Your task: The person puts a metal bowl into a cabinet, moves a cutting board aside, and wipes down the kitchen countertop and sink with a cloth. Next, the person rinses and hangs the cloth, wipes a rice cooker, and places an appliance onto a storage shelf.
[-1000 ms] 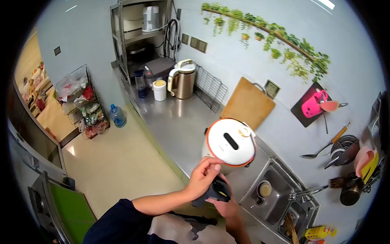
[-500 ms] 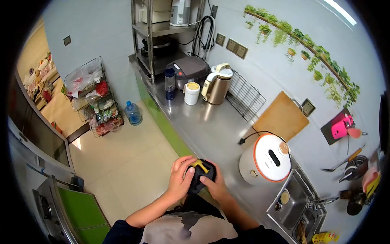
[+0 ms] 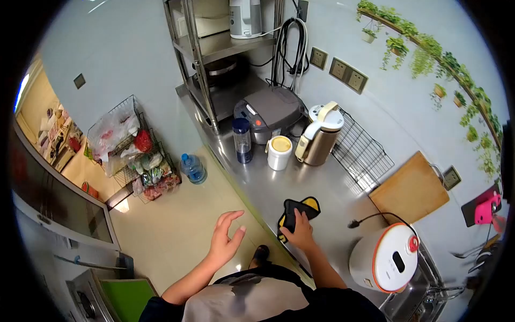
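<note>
My right hand (image 3: 303,234) reaches over the counter's front edge, its thumb and fingers closed on a small black-and-yellow pot holder (image 3: 311,205). The pot holder touches the steel counter (image 3: 263,189); part of it is hidden under my fingers. Over the floor, left of the counter, my left hand (image 3: 225,242) is held up with thumb and fingers apart and nothing in it. A white rice cooker (image 3: 383,263) with an orange rim stands to the right of my right hand.
Behind the pot holder stand a white lidded jar (image 3: 279,153), a blue-topped bottle (image 3: 242,142), a soymilk maker (image 3: 320,137) and a grey cooker (image 3: 271,114). A black plug (image 3: 354,224) lies near a leaning cutting board (image 3: 410,188). The sink (image 3: 407,300) is at lower right.
The pot holder has gone from between both hands to the counter, with my right hand still on it. My left hand has let go and opened. The view has shifted.
</note>
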A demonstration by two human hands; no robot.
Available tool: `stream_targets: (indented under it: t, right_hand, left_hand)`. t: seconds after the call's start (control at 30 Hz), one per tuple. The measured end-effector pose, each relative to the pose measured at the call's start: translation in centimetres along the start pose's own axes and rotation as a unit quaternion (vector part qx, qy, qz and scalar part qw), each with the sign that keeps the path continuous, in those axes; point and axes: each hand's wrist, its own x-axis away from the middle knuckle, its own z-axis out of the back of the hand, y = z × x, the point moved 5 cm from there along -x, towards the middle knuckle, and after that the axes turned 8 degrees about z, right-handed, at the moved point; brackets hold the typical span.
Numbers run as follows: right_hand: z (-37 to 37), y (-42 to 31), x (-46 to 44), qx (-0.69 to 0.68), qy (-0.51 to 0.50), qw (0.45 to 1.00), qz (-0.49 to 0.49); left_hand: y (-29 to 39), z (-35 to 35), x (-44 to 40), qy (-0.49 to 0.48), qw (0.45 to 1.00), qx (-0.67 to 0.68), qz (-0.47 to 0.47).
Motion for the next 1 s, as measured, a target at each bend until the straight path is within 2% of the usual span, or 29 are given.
stream_targets:
  t: [0.03, 0.1, 0.17, 0.23, 0.3, 0.37, 0.5, 0.57, 0.6, 0.67, 0.7, 0.77, 0.8, 0.87, 0.93, 1.0]
  right_hand:
    - [-1.5, 1.7, -0.8, -0.059, 0.007, 0.995, -0.078]
    - [-4.1, 2.6, -2.5, -0.037, 0.010, 0.995, -0.088]
    - [-5.2, 0.9, -3.5, 0.207, 0.072, 0.974, -0.063]
    - [-5.3, 0.2, -5.5, 0.196, 0.091, 0.974, -0.066]
    - [-5.4, -0.6, -7.3, 0.169, 0.142, 0.975, 0.007]
    - [-5.6, -0.7, -9.1, 0.168, 0.139, 0.976, 0.019]
    - [-5.6, -3.4, -11.8, 0.122, 0.025, 0.982, 0.144]
    - [-6.1, -3.4, -12.2, 0.114, -0.001, 0.978, 0.174]
    - [-5.9, -3.3, -11.7, 0.114, 0.000, 0.980, 0.164]
    - [-5.4, -3.4, -10.6, 0.108, -0.036, 0.979, 0.171]
    - [-4.9, -3.3, -9.7, 0.111, -0.031, 0.980, 0.162]
    - [-4.3, -2.8, -7.3, 0.109, -0.024, 0.985, 0.132]
    - [-4.0, -2.6, -6.4, 0.115, -0.019, 0.985, 0.125]
    - [-3.5, -1.9, -4.9, 0.104, 0.013, 0.993, 0.048]
    - [-3.9, -1.8, -4.7, 0.117, 0.054, 0.991, 0.028]
    - [-4.5, -2.1, -4.9, 0.135, 0.122, 0.983, -0.002]
  left_hand:
    - [-0.3, 0.0, -1.6, -0.007, 1.000, 0.007, 0.002]
    - [-1.1, 0.0, -4.4, -0.019, 1.000, 0.012, 0.013]
    - [-2.2, -0.5, -6.2, -0.055, 0.996, 0.053, 0.040]
    - [-3.4, -1.0, -7.5, -0.066, 0.993, 0.065, 0.075]
    - [-4.7, -1.4, -8.7, -0.077, 0.989, 0.073, 0.105]
    - [-6.0, -2.2, -9.9, -0.100, 0.982, 0.093, 0.132]
    - [-8.3, -3.4, -13.5, -0.134, 0.979, 0.081, 0.130]
    - [-11.5, -4.0, -16.0, -0.131, 0.970, 0.123, 0.165]
    - [-13.5, -4.4, -17.4, -0.141, 0.968, 0.123, 0.165]
    - [-17.1, -4.1, -20.7, -0.089, 0.972, 0.130, 0.174]
    - [-17.3, -4.0, -22.3, -0.099, 0.972, 0.131, 0.171]
    - [-17.6, -3.0, -25.4, -0.047, 0.982, 0.058, 0.175]
    - [-17.4, -2.8, -26.8, -0.032, 0.983, 0.077, 0.163]
    - [-18.5, -3.2, -29.6, -0.019, 0.990, 0.066, 0.120]
    - [-17.9, -3.1, -31.5, 0.003, 0.996, 0.055, 0.073]
    - [-17.4, -3.6, -33.1, -0.042, 0.996, 0.069, 0.034]
